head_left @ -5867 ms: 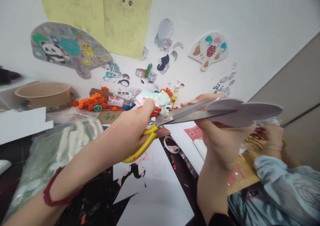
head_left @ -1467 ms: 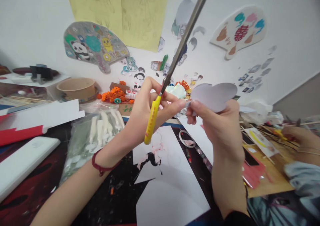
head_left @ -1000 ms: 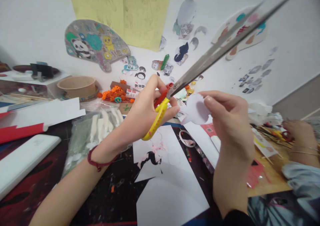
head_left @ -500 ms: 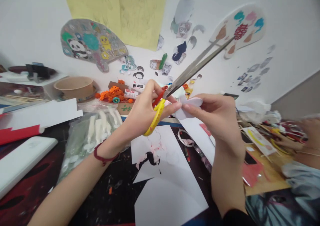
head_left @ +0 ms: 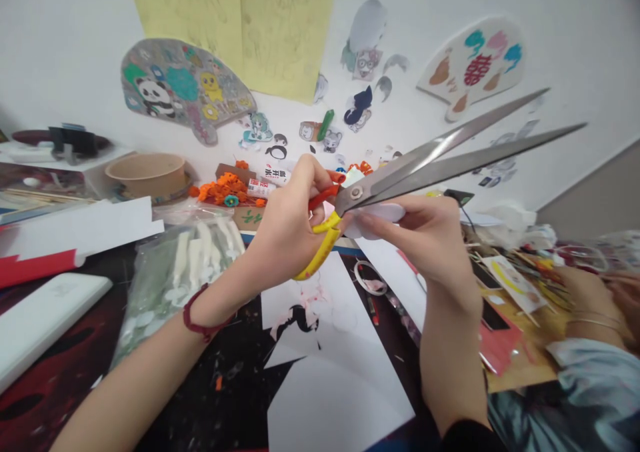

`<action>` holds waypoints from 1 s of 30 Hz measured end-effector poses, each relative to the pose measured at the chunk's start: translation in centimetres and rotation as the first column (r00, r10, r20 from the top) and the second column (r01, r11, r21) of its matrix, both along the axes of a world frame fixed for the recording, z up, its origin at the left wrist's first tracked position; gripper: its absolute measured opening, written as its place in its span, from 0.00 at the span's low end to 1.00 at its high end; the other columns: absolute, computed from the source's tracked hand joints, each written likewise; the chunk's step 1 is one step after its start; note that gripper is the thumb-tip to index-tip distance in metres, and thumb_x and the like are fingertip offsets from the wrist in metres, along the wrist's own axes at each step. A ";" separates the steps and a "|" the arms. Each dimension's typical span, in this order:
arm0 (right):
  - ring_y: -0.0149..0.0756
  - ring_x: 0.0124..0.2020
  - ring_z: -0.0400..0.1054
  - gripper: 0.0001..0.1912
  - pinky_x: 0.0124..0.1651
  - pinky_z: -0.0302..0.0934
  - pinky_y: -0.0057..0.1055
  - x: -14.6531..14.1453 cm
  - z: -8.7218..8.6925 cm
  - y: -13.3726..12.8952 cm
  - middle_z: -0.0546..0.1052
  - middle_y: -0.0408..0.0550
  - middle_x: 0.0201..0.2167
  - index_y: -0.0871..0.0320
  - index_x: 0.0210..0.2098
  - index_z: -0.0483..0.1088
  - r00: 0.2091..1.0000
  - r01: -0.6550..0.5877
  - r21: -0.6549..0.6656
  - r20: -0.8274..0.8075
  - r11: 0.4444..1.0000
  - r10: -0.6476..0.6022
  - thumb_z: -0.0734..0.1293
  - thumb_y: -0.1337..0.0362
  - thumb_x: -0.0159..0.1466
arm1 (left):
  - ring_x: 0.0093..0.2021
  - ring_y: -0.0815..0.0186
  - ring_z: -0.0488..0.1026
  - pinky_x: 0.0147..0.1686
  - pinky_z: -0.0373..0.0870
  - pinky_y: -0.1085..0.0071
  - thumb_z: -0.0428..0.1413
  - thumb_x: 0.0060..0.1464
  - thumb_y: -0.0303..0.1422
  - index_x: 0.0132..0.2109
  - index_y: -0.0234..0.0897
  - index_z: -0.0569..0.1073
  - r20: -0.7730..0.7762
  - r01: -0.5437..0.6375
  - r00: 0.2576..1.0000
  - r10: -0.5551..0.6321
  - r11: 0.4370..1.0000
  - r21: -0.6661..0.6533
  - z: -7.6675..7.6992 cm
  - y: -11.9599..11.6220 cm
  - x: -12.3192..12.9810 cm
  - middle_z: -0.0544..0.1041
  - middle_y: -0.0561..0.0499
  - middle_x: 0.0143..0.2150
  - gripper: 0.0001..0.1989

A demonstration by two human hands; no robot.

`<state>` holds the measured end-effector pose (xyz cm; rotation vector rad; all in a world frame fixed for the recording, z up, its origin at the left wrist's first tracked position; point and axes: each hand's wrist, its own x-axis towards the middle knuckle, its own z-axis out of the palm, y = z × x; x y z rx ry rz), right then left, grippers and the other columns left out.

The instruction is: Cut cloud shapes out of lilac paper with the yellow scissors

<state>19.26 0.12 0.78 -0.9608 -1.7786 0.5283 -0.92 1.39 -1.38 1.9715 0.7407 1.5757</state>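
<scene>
1. Two hands work close together: the left hand (head_left: 295, 222) has its fingers curled through the handles of the scissors (head_left: 357, 193); the right hand (head_left: 433, 239) pinches a pale paper piece (head_left: 393, 213) between thumb and fingers, nearly closed.
2. From the left fingers, the paper piece lies at about 3 o'clock, just beside the pivot and partly hidden behind the blades; whether the left thumb touches it, I can't tell.
3. The scissors' long axis runs out between 2 and 3 o'clock, blades parted in a narrow V, passing above the right hand, which is nearer the tips.
4. Beyond the tips, toward 2 o'clock, is the wall (head_left: 440, 12) with a painted fan (head_left: 475, 69).
5. Open air lies at 6 o'clock, above white sheets (head_left: 340, 399) on the dark counter (head_left: 195, 385); another person's hand (head_left: 593, 299) sits near 4 o'clock.
</scene>
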 end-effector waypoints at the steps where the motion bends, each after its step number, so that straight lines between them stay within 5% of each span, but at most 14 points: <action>1: 0.37 0.31 0.73 0.06 0.36 0.68 0.37 -0.1 -0.1 0.0 0.80 0.42 0.26 0.48 0.30 0.82 1.000 0.014 0.028 -0.008 1.000 -0.014 0.76 0.54 0.59 | 0.26 0.71 0.61 0.24 0.54 0.68 0.70 0.48 0.31 0.39 0.43 0.59 -0.011 -0.003 1.000 0.003 1.000 0.002 0.0 0.0 0.0 0.65 0.57 0.29 0.25; 7: 0.40 0.36 0.77 0.02 0.40 0.72 0.39 -0.8 0.0 -0.2 0.81 0.42 0.26 0.47 0.29 0.82 0.991 0.077 0.141 -0.119 0.987 -0.060 0.77 0.59 0.58 | 0.28 0.68 0.68 0.24 0.57 0.69 0.68 0.49 0.29 0.39 0.43 0.59 0.012 0.054 0.998 -0.054 0.998 -0.042 0.1 -0.3 0.2 0.70 0.55 0.32 0.22; 17: 0.38 0.34 0.77 0.02 0.41 0.74 0.39 -1.2 -0.1 -0.3 0.83 0.42 0.29 0.48 0.30 0.81 0.975 0.105 0.193 -0.212 0.976 -0.063 0.77 0.60 0.58 | 0.25 0.69 0.66 0.23 0.55 0.69 0.66 0.53 0.32 0.40 0.44 0.59 -0.022 0.123 0.992 -0.125 0.990 -0.072 0.2 -0.7 0.1 0.70 0.57 0.28 0.21; 23: 0.39 0.40 0.78 0.04 0.47 0.74 0.39 -0.6 0.3 -0.3 0.84 0.44 0.35 0.48 0.34 0.81 0.975 0.023 0.132 -0.223 0.991 0.007 0.77 0.59 0.58 | 0.26 0.71 0.64 0.24 0.58 0.69 0.68 0.52 0.33 0.39 0.43 0.59 0.063 0.136 0.989 -0.131 0.988 -0.073 0.0 -0.7 0.4 0.71 0.56 0.32 0.23; 30: 0.32 0.28 0.73 0.10 0.32 0.70 0.31 0.3 0.8 -0.4 0.80 0.42 0.27 0.53 0.31 0.81 0.991 -0.093 -0.098 -0.105 0.991 0.082 0.80 0.56 0.53 | 0.25 0.73 0.61 0.24 0.58 0.69 0.70 0.50 0.34 0.38 0.43 0.58 0.184 0.017 0.983 -0.016 1.000 0.001 -0.2 -0.5 1.0 0.71 0.56 0.34 0.25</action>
